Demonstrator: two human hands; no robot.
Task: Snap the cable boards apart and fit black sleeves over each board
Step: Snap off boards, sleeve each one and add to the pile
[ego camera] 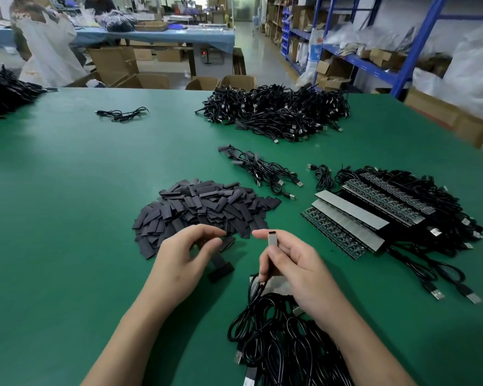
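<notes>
Now the right hand [290, 263] pinches a small board [272, 239] upright, and its cable [251, 296] hangs down to the table [67, 190]. Just beside it, the left hand [184, 252] curls its fingers at the near edge of the sleeve pile [204, 210]. I cannot tell if it holds one. Uncut boards [352, 218] lie off to the right.

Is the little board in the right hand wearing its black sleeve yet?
Not yet, it is bare: the board pinched upright in the right hand shows its grey face uncovered.
</notes>
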